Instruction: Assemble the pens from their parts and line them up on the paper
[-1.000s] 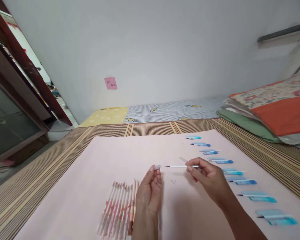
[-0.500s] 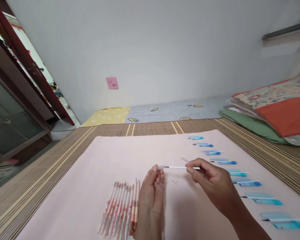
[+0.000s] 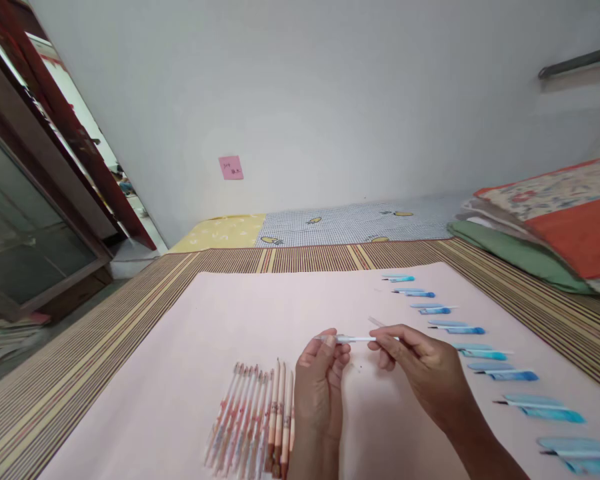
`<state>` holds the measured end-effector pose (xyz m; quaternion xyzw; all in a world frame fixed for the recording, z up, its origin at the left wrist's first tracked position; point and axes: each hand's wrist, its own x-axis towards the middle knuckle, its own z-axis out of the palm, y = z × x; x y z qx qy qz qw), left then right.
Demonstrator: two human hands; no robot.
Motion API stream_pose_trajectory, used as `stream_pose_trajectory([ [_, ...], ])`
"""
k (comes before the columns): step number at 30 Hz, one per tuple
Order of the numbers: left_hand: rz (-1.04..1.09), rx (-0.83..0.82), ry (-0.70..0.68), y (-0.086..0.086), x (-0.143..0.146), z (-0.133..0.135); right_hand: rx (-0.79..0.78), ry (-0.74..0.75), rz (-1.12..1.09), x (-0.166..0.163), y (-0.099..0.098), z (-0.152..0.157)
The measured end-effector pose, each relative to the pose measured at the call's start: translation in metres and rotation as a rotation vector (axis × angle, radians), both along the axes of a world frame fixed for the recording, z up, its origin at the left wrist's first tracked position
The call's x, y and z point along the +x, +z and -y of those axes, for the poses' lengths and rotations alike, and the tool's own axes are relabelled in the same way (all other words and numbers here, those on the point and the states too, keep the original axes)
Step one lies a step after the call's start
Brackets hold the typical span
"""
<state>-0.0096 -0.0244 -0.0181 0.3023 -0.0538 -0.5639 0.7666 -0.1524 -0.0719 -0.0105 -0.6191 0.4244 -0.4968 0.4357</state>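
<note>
My left hand (image 3: pixel 321 373) pinches a small clear pen piece (image 3: pixel 346 339) between thumb and fingers. From the right, my right hand (image 3: pixel 425 363) grips a thin white pen refill (image 3: pixel 364 339). The refill's front end now sits inside the clear piece, and the two lie in one level line above the pink sheet (image 3: pixel 270 307). Just behind my right fingers rests another clear sliver (image 3: pixel 376 321). Tiny bits (image 3: pixel 359 368) lie below the hands. Left of my left wrist is a row of slim pens (image 3: pixel 245 413) with pink patterns, partly hidden by that wrist.
Blue pen parts (image 3: pixel 505 373), each set with a white refill, run in a column down the sheet's right side. A striped mat (image 3: pixel 130 333) lies underneath. Folded cloths (image 3: pixel 555 233) are stacked at the right, and a wall (image 3: pixel 330 100) with a pink note (image 3: pixel 231 167) stands behind.
The refill's dark tip was at the mouth of the clear piece and has gone into it. My hands have come closer together. The whole view has shifted slightly.
</note>
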Motion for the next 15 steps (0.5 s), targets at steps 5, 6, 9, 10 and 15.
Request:
stream_pose_trajectory([
  [5, 0.033, 0.000, -0.016, 0.003, 0.000, -0.003, -0.017, -0.047, -0.039, 0.005, 0.010, -0.008],
  [6, 0.034, 0.004, -0.014, 0.003, 0.000, -0.003, -0.018, -0.062, -0.049, 0.005, 0.011, -0.009],
  [9, 0.024, 0.004, -0.032, 0.005, -0.002, -0.004, -0.037, -0.061, -0.095, 0.009, 0.009, -0.010],
  [10, 0.018, -0.004, -0.048, 0.005, -0.003, -0.004, -0.051, -0.042, -0.111, 0.011, 0.008, -0.011],
  [15, -0.078, 0.013, -0.073, 0.004, -0.005, -0.001, -0.111, 0.061, -0.180, 0.014, 0.006, -0.010],
])
